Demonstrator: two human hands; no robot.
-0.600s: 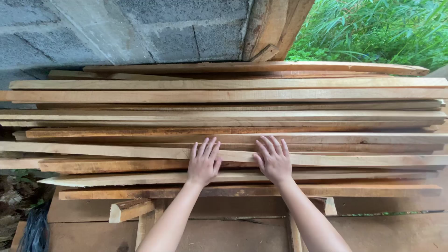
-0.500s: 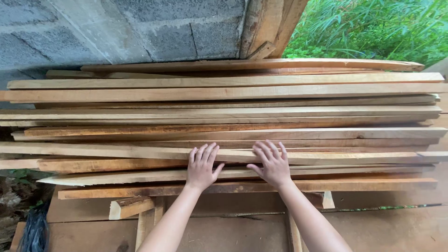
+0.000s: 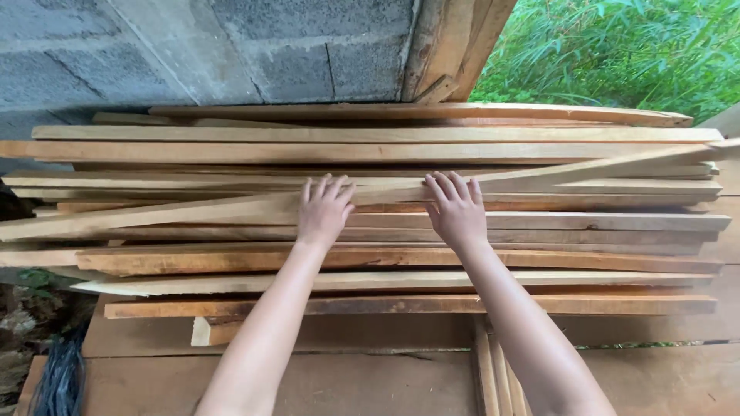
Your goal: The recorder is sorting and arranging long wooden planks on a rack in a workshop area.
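A stack of long pale wooden planks (image 3: 539, 223) lies crosswise in front of me. One plank (image 3: 154, 216) lies skewed over the others, its right end raised toward the far right. My left hand (image 3: 324, 209) and my right hand (image 3: 456, 208) both rest palm down on this skewed plank near its middle, fingers spread over its far edge. Neither hand is closed around it.
A grey block wall (image 3: 193, 50) stands behind the stack, with upright boards (image 3: 451, 46) leaning at its corner. Green plants (image 3: 617, 50) fill the far right. Flat brown boards (image 3: 385, 381) lie below the stack. A dark bundle (image 3: 58, 377) sits at the lower left.
Both hands have moved away from me across the stack. The plank under them has slid farther back and swung, its right end now higher than its left.
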